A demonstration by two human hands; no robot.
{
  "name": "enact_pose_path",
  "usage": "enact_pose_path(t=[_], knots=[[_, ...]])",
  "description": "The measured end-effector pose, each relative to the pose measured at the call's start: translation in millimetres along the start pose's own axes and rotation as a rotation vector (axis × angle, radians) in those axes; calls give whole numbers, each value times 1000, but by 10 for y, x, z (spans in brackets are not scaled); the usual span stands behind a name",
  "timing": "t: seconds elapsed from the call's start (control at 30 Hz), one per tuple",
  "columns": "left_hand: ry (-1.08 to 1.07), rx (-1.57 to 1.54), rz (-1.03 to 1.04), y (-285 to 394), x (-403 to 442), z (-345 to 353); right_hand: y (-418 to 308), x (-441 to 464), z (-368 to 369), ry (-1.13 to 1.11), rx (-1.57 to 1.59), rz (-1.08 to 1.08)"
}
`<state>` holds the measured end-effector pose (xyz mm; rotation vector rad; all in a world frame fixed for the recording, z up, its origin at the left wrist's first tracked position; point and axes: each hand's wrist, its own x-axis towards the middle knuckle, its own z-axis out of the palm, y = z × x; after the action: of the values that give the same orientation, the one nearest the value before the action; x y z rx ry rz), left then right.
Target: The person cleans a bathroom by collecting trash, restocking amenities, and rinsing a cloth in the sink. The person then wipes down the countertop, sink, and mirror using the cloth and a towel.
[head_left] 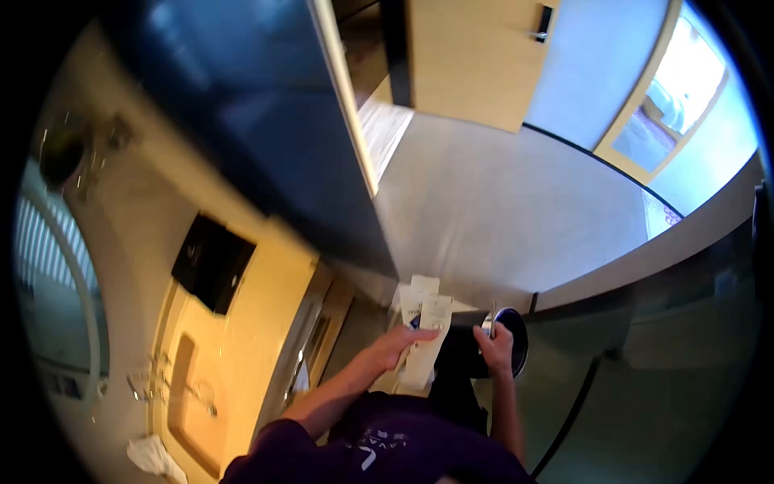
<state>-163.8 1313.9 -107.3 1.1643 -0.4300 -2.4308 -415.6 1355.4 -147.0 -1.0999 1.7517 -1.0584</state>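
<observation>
My left hand point(399, 343) is closed on several flat white packets point(426, 355) with small dark print, the thumb lying across them. They fan out in front of the dark purple shirt point(387, 444). My right hand point(496, 347) is closed at the shiny rim of a dark round bin point(520, 343), which hangs or stands just beside the packets. The bin's inside cannot be made out. Dark trousers show below and between the hands.
On the left runs a washbasin counter point(250, 323) with a sink point(181, 371), a tap point(145, 387), a black box point(212, 262) and a white cloth point(153, 458). A dark panel point(274, 137) juts in ahead. Dark glass point(653, 355) stands at the right. Grey floor point(459, 202) leads to a wooden door point(476, 60).
</observation>
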Motion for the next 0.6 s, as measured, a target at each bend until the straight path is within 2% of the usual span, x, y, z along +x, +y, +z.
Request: enact_pose_path(t=[0.07, 0.13, 0.23, 0.33, 0.4, 0.47, 0.6], knots=[[75, 7, -31, 382, 354, 323, -39, 429, -196, 65, 14, -15], [-35, -43, 18, 701, 623, 504, -119, 847, -315, 126, 0, 59], [-32, -67, 14, 1314, 1036, 795, -457, 1669, -584, 129, -102, 102], [-93, -137, 63, 1888, 1496, 831, -669, 2452, -696, 193, -197, 62], [-57, -159, 58, 2249, 1916, 772, -515, 3052, -766, 189, -387, 139], [-142, -165, 68, 2772, 2446, 619, -408, 3770, -762, 190, -363, 127], [-110, -198, 163, 3634, 3349, 643, -414, 4836, -990, 170, -584, -14]])
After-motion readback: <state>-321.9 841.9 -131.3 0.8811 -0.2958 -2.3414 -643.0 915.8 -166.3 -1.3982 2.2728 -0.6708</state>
